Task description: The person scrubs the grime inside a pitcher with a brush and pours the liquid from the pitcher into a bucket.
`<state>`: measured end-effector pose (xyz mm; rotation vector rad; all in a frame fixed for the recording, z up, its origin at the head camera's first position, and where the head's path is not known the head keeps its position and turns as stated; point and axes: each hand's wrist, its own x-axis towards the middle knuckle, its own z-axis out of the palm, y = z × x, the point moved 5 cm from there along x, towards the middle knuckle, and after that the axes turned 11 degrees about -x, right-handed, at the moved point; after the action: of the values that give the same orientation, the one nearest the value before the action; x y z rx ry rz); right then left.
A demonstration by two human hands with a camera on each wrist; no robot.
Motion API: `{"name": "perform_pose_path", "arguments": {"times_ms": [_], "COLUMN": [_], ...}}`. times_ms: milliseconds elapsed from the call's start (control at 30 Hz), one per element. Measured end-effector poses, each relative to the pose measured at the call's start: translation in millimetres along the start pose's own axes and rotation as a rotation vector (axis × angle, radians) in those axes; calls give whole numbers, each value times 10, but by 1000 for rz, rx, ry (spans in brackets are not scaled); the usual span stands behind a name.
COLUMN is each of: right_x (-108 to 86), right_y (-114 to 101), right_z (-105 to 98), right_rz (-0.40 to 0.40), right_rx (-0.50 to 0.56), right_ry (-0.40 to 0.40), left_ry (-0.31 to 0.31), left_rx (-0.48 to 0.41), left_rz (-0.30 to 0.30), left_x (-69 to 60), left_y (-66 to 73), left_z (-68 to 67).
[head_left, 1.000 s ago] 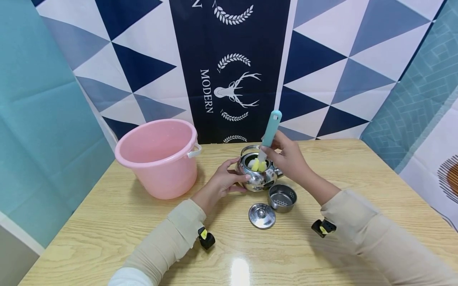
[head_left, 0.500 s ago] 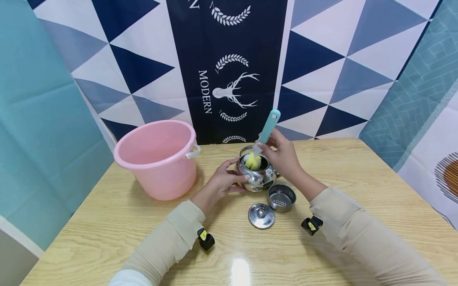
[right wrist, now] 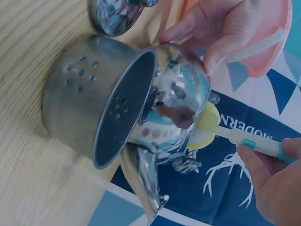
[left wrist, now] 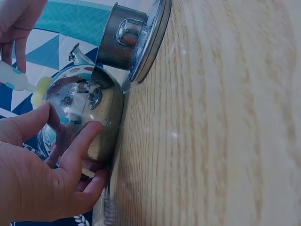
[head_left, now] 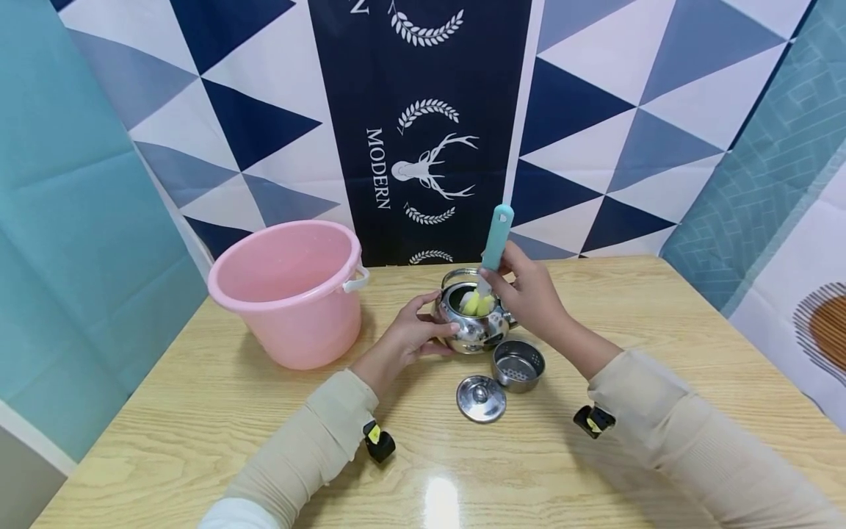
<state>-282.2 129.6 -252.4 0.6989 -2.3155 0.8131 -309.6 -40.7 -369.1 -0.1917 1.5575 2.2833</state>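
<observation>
A shiny steel teapot [head_left: 474, 339] stands lidless on the table, its spout pointing right. My left hand [head_left: 411, 332] holds it from the left; in the left wrist view the thumb lies by the rim and the fingers [left wrist: 87, 136] on the side. My right hand [head_left: 534, 295] pinches a cleaning brush [head_left: 497, 239] by its turquoise and white handle. The yellow-and-white sponge head [right wrist: 207, 123] sits in the teapot's mouth, its lower part hidden inside. In front of the teapot are a perforated steel strainer basket [head_left: 521, 382] and a round knobbed lid [head_left: 481, 399].
A pink bucket [head_left: 307, 334] with a white handle stands on the left of the wooden table [head_left: 529, 470]. Patterned cloth [head_left: 423, 81] hangs behind the table's back edge. The strainer basket stands close against the teapot's front right.
The brush leaned over and its head shifted left in the teapot's mouth, then came back right with a steeper handle. My right hand moved with it; the left hand and teapot stayed put.
</observation>
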Motion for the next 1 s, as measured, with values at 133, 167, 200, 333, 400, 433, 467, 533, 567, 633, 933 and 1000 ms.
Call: {"name": "perform_pose_path", "arguments": {"times_ms": [133, 167, 200, 333, 400, 433, 467, 533, 567, 633, 933, 1000], "right_x": [3, 9, 15, 44, 59, 66, 73, 86, 91, 104, 127, 125], "right_y": [-48, -58, -62, -57, -39, -25, -6, 38, 59, 109, 187, 185], "right_z": [20, 25, 33, 85, 119, 138, 154, 187, 198, 216, 209, 202], "right_rz": [-7, -2, 9, 78, 119, 141, 162, 206, 226, 261, 275, 257], "right_rx": [33, 46, 63, 151, 198, 216, 232, 262, 271, 284, 203, 171], "right_ry": [1, 2, 2, -13, -22, -26, -28, -27, -21, -7, 55, 63], "left_ry": [0, -1, -1, -3, -2, -2, -1, 1, 1, 1, -5, -6], "left_rx": [2, 3, 6, 18, 22, 22, 22, 20, 18, 18, 9, 12], "left_rz": [-10, -13, -15, -24, -25, -27, -29, -32, -32, -30, -14, -11], "left_x": [-3, -4, -5, -6, -4, -4, -3, -3, -3, -4, 7, 0], "left_y": [3, 5, 6, 12, 11, 9, 7, 2, 1, 0, -2, 0], "left_z": [-5, -5, -6, -8, -10, -11, -11, -12, -13, -14, -10, -7]}}
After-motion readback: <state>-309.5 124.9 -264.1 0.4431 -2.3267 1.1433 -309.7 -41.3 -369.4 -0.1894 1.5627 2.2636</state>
